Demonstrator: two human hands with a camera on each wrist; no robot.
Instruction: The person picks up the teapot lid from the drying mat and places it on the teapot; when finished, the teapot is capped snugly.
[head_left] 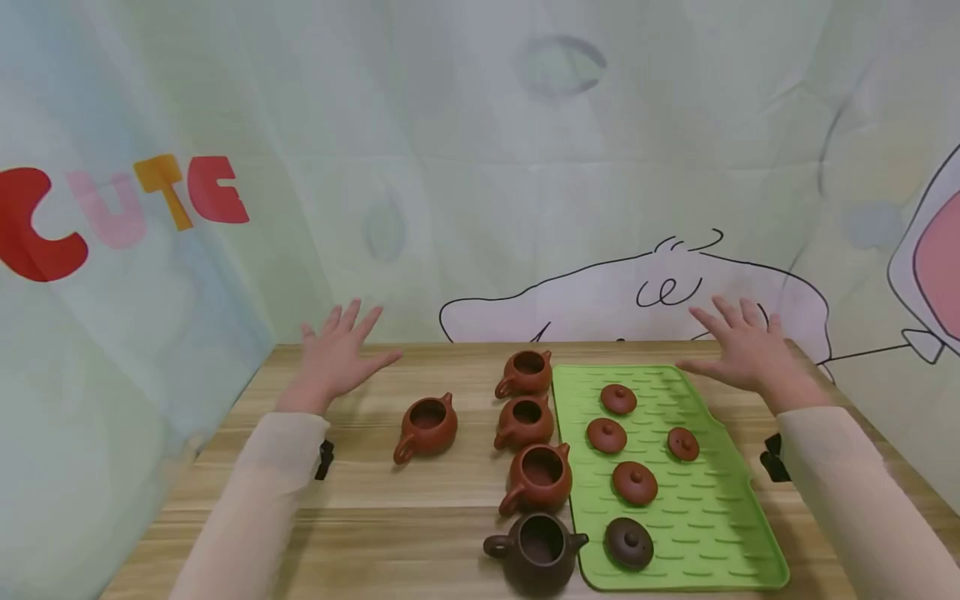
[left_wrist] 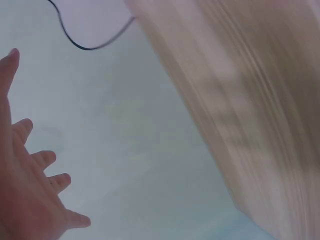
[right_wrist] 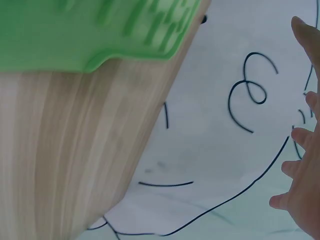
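My left hand [head_left: 333,358] is raised over the far left of the table, fingers spread, holding nothing. Opposite it, my right hand [head_left: 746,346] is spread the same way above the green mat's far right corner. A lidless red-brown teapot [head_left: 442,435] stands alone, nearest the left hand. Three more red-brown teapots [head_left: 551,492] and a dark brown teapot [head_left: 542,571] line the mat's left edge, all without lids. On the green mat [head_left: 720,533] lie several red-brown lids [head_left: 635,493] and one dark brown lid [head_left: 639,557].
The wooden table [head_left: 375,542] ends at a printed curtain [head_left: 420,167] hanging behind it and along the sides. Both wrist views show the table edge, with the mat's corner [right_wrist: 145,45] in the right one.
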